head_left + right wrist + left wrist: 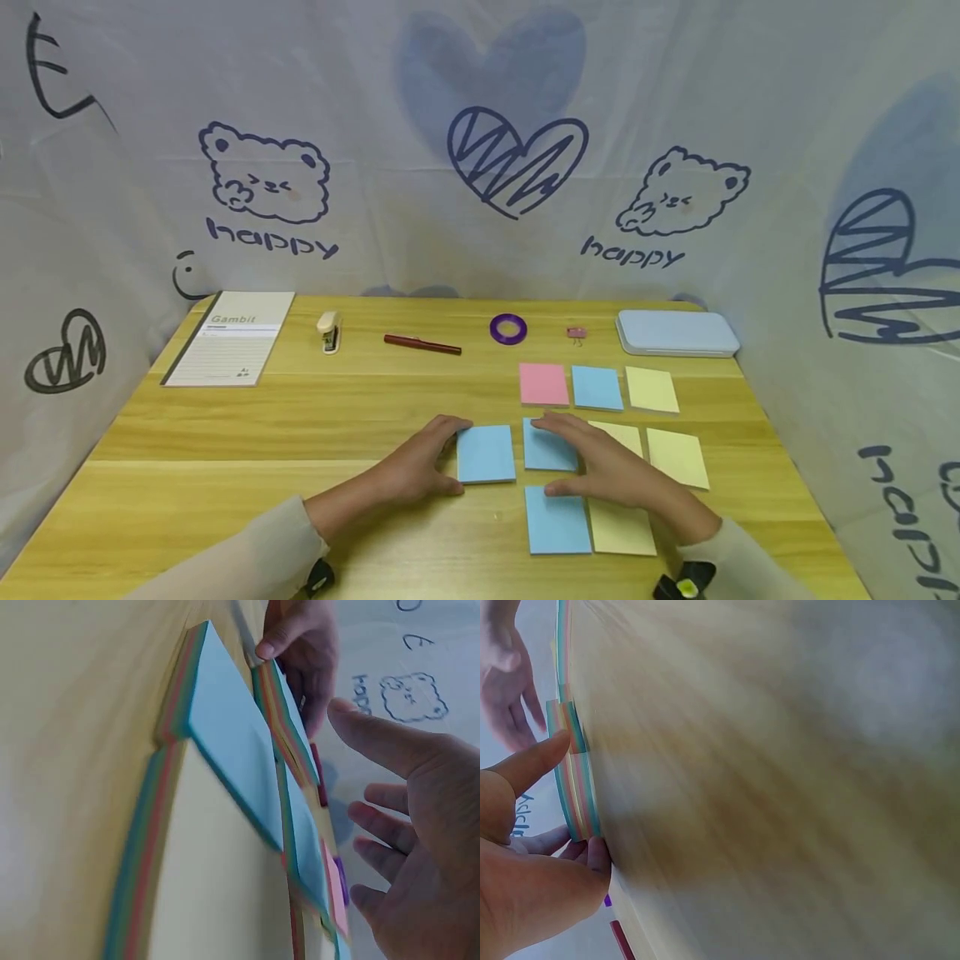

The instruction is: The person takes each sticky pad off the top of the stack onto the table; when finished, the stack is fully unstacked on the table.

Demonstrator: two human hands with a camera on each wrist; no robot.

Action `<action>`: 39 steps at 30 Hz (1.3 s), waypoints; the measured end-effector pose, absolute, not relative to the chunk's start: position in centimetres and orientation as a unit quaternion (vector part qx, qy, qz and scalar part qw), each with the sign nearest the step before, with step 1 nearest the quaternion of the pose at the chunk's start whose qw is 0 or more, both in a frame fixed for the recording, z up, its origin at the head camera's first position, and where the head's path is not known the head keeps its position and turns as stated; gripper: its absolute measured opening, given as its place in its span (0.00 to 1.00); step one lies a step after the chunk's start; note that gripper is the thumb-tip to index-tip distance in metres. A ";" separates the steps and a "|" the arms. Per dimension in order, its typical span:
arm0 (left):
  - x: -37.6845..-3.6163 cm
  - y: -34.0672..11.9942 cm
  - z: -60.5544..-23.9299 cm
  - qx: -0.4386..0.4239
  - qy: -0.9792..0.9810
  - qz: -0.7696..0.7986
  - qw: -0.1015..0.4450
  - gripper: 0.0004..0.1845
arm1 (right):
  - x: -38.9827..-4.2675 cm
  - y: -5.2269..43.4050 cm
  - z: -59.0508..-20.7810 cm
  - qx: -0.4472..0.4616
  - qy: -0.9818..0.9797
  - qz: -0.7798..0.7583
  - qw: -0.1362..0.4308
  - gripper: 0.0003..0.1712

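Note:
My left hand [418, 462] grips a blue sticky note pad [486, 454] by its left side, thumb at the near corner and fingers at the far one. Striped layers of several colours show along the pad's edge [579, 791] in the left wrist view. My right hand [607, 467] hovers with spread, relaxed fingers over two more blue pads, one farther [551, 450] and one nearer [558, 529]. Nothing is in its grasp. Its palm and forearm partly cover the yellow pads [622, 533] beside them in the head view.
Behind lie a pink pad [543, 385], a blue pad [597, 387] and a yellow pad [652, 390]. Along the table's back edge are a notebook [232, 337], stapler [329, 332], dark red pen [422, 344], purple tape roll [508, 329], small pink clip [576, 332] and pale blue case [677, 333].

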State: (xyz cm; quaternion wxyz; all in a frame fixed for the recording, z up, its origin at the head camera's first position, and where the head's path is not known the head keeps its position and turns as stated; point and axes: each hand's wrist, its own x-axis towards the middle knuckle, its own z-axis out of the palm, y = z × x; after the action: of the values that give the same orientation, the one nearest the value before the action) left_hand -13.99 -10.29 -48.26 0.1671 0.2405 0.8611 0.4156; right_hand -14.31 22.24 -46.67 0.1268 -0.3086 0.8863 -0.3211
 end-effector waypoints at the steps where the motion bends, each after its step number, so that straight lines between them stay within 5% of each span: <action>1: -14.0 -10.3 -48.3 0.240 0.862 0.414 0.168 0.45 | -14.7 21.6 -46.7 -0.315 0.884 -0.322 0.125 0.52; 11: -14.1 -10.3 -48.1 0.249 0.863 0.406 0.167 0.45 | -16.3 17.7 -48.5 -0.318 0.885 -0.314 0.135 0.58; 39: -14.3 -10.3 -48.0 0.259 0.869 0.394 0.153 0.42 | -16.0 17.0 -48.5 -0.309 0.889 -0.305 0.146 0.51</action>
State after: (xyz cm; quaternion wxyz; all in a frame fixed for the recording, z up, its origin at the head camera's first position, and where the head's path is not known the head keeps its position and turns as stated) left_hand -14.34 -10.30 -48.04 0.1527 0.2586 0.8688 0.3938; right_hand -15.96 16.98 -48.52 0.1457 -0.3093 0.8887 -0.3053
